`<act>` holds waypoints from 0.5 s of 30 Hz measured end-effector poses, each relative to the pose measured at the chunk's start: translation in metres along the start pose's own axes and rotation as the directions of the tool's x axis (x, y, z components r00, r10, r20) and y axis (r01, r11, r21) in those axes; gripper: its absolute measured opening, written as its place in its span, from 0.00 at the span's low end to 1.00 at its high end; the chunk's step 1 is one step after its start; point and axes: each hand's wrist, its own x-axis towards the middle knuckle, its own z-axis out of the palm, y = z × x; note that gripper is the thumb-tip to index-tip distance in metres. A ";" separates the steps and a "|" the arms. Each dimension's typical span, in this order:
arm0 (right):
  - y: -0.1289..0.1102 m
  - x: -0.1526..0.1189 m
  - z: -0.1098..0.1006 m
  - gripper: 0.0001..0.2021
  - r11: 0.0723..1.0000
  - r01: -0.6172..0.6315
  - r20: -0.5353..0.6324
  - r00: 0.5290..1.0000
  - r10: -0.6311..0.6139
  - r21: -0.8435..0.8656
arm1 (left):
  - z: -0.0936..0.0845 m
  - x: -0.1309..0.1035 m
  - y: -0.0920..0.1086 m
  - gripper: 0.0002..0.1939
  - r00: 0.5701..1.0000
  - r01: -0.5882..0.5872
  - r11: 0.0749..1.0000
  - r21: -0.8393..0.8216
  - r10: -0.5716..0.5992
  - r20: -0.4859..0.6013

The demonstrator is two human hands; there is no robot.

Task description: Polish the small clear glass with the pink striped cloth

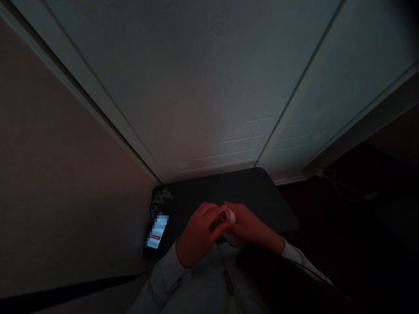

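Note:
Both of my hands meet in front of my body, over the near part of a dark table. My left hand (201,229) is closed around a slim dark tube (216,222) whose round, ringed end faces up. Close against it, my right hand (250,224) is closed on a small whitish object (231,215), mostly covered by the fingers. In this dim light I cannot tell its kind, or whether it is joined to the tube.
A lit phone (159,231) lies at the left of the dark table (242,185), near a crumpled clear wrapper (162,194). White panels (196,87) rise behind the table, and a wall (81,196) borders it on the left. A pale cable (338,183) runs along the floor at right.

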 end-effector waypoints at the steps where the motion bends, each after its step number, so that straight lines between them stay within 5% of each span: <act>1: 0.000 0.000 -0.001 0.07 1.000 0.005 0.024 1.000 -0.005 0.018 | 0.000 -0.001 0.000 0.13 1.000 -0.001 1.000 -0.002 0.001 0.011; 9: -0.005 -0.004 -0.011 0.09 0.915 -0.076 0.021 0.997 0.074 0.396 | 0.002 -0.004 -0.003 0.12 0.988 0.093 0.973 -0.212 -0.116 -0.098; 15: 0.003 -0.004 -0.012 0.18 0.679 -0.078 -0.135 0.957 0.255 0.730 | 0.008 -0.008 -0.007 0.10 0.941 0.263 0.833 -0.487 -0.334 -0.063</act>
